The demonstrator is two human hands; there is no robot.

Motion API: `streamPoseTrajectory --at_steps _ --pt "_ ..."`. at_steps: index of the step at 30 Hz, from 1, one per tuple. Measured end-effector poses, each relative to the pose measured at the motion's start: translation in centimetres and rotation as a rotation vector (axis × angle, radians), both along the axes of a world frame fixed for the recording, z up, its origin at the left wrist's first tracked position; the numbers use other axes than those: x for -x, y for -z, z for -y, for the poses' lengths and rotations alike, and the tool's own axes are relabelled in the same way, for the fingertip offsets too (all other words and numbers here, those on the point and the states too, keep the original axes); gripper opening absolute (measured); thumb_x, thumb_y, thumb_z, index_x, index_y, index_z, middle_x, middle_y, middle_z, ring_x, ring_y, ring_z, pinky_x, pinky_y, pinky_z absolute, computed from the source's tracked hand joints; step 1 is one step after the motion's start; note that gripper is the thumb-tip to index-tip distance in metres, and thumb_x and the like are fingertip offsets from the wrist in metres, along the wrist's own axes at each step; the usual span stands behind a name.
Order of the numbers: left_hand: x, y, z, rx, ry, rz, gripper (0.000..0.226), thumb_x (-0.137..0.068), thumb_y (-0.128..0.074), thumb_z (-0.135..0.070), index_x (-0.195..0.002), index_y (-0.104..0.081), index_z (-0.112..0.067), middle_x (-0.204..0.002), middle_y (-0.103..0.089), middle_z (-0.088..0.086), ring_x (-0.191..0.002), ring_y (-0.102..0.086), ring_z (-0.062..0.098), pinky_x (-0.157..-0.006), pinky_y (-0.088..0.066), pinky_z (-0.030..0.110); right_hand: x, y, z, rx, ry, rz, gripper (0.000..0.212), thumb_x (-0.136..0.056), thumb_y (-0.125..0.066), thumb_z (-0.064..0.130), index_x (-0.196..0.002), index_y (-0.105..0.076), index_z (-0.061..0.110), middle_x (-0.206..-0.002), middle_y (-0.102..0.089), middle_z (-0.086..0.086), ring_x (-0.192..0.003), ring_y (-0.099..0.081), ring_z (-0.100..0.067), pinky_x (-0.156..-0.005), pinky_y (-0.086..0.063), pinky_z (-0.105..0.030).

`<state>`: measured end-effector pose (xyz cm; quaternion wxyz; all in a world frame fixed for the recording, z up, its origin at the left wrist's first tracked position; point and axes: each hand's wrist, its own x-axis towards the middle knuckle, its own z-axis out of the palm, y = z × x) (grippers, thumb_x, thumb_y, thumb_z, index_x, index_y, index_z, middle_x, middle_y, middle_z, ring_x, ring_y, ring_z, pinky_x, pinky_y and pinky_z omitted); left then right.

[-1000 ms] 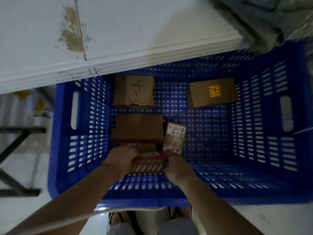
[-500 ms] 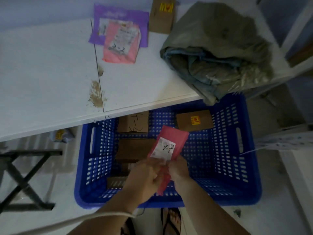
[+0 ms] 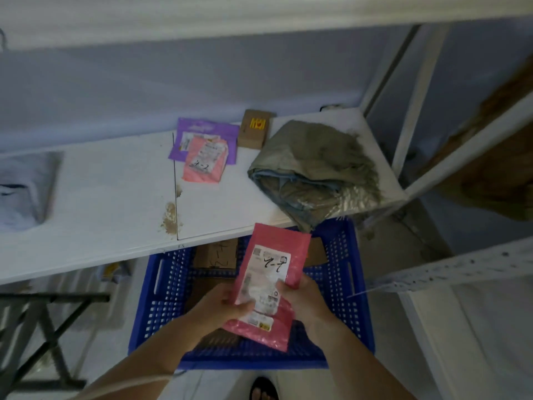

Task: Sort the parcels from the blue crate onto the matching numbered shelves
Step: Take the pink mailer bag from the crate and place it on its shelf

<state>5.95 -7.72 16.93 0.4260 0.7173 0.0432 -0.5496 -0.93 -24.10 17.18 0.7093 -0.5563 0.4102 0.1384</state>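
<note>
A pink mailer parcel (image 3: 271,269) with a white label marked "2-2" is held up over the blue crate (image 3: 161,287). My left hand (image 3: 222,304) grips its lower left edge and my right hand (image 3: 302,298) grips its right edge. Brown cardboard boxes (image 3: 216,254) lie in the crate, partly hidden by the parcel. On the white shelf (image 3: 115,203) beyond the crate rest another pink mailer (image 3: 204,160) marked "2-2", a purple mailer (image 3: 207,129) under it, and a small brown box (image 3: 253,131).
A folded grey-green cover (image 3: 311,168) lies on the shelf's right end, overhanging the crate. A pale bag (image 3: 23,189) sits at the shelf's left. A white shelf upright (image 3: 418,90) stands at right, a black metal stand (image 3: 43,327) at left. A sandal (image 3: 264,388) shows below.
Both hands lifted the pink mailer out of the crate and raised it toward the shelf. The view has tilted up from the crate to the shelf.
</note>
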Motion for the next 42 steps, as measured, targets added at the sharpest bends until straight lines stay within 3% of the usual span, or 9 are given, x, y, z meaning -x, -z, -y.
streamPoseTrajectory --at_steps 3,8,13,17,21,25,29,34,42 --pt "0.8 -2.7 0.9 0.067 -0.141 -0.131 0.032 -0.076 -0.071 -0.036 -0.101 -0.061 -0.018 -0.101 -0.072 0.009 -0.09 -0.069 0.021 -0.074 -0.057 0.035 0.3 -3.4 0.0 -0.034 0.26 0.058 0.021 -0.094 -0.055 0.005 -0.108 -0.062 0.019 -0.104 -0.069 -0.001 -0.092 -0.066 -0.018 -0.073 -0.055 -0.031" --pt "1.8 -7.7 2.1 0.363 -0.597 -0.112 0.03 -0.075 -0.065 0.001 -0.103 -0.06 -0.007 -0.093 -0.075 0.012 -0.083 -0.072 0.027 -0.059 -0.059 0.033 1.1 -8.1 -1.5 -0.162 0.588 0.131 0.025 -0.091 -0.062 0.01 -0.114 -0.062 0.019 -0.107 -0.07 -0.005 -0.097 -0.067 -0.024 -0.078 -0.056 -0.038" --pt "1.4 -13.1 -0.2 0.165 -0.173 0.634 0.037 -0.083 -0.058 0.011 -0.105 -0.045 -0.016 -0.109 -0.062 0.015 -0.102 -0.062 0.029 -0.076 -0.057 0.048 4.0 -12.8 -1.0 -0.153 0.677 0.234 0.045 -0.089 -0.056 0.047 -0.122 -0.063 0.017 -0.11 -0.071 -0.007 -0.101 -0.067 -0.027 -0.079 -0.057 -0.04" --pt "0.6 -18.7 -2.6 0.233 0.089 0.824 0.055 -0.085 -0.056 0.01 -0.121 -0.04 -0.029 -0.1 -0.067 0.02 -0.092 -0.066 0.03 -0.079 -0.056 0.048 7.2 -18.1 1.2 0.052 0.395 0.253 0.043 -0.086 -0.06 0.05 -0.104 -0.071 0.012 -0.08 -0.075 -0.005 -0.07 -0.071 -0.023 -0.064 -0.059 -0.039" --pt "1.2 -24.7 -3.4 0.426 -0.106 0.676 0.043 -0.087 -0.063 -0.006 -0.124 -0.047 -0.021 -0.098 -0.068 0.012 -0.084 -0.067 0.025 -0.065 -0.06 0.032 9.4 -24.4 0.0 0.392 0.015 0.182 0.027 -0.081 -0.074 0.026 -0.1 -0.072 0.008 -0.075 -0.072 -0.003 -0.064 -0.07 -0.016 -0.048 -0.055 -0.024" --pt "4.2 -30.4 -4.2 0.777 -0.529 0.237 0.04 -0.091 -0.046 -0.049 -0.102 -0.065 -0.016 -0.085 -0.074 0.004 -0.083 -0.07 0.023 -0.068 -0.056 0.034 10.8 -30.7 -2.5 0.32 0.255 0.381 0.014 -0.085 -0.069 0.014 -0.099 -0.067 0.014 -0.09 -0.071 -0.006 -0.081 -0.068 -0.021 -0.058 -0.058 -0.029" --pt "9.3 -34.9 -5.0 0.853 -0.289 0.098 0.045 -0.089 -0.046 -0.05 -0.116 -0.059 -0.016 -0.105 -0.073 0.008 -0.097 -0.069 0.027 -0.076 -0.055 0.038 12.4 -36.7 -5.7 0.205 0.408 0.539 0.024 -0.082 -0.072 0.016 -0.106 -0.067 0.014 -0.102 -0.072 -0.01 -0.095 -0.069 -0.03 -0.083 -0.058 -0.046" --pt "13.2 -43.8 -4.3 0.837 -0.089 0.471 0.047 -0.083 -0.062 -0.002 -0.124 -0.047 -0.018 -0.115 -0.067 0.011 -0.092 -0.07 0.029 -0.069 -0.06 0.038 15.8 -44.9 -7.8 0.34 0.43 0.685 0.017 -0.085 -0.067 0.009 -0.101 -0.064 0.016 -0.1 -0.071 -0.007 -0.091 -0.07 -0.027 -0.076 -0.059 -0.039" --pt "17.7 -65.2 -4.3 1.173 0.151 1.009 0.074 -0.084 -0.06 0.003 -0.124 -0.035 -0.053 -0.114 -0.066 -0.002 -0.082 -0.072 0.023 -0.059 -0.057 0.027 22.9 -64.9 -8.6 0.945 0.379 1.044 0.018 -0.093 -0.058 0.015 -0.104 -0.053 0.029 -0.101 -0.07 0.004 -0.079 -0.072 -0.015 -0.058 -0.058 -0.028"
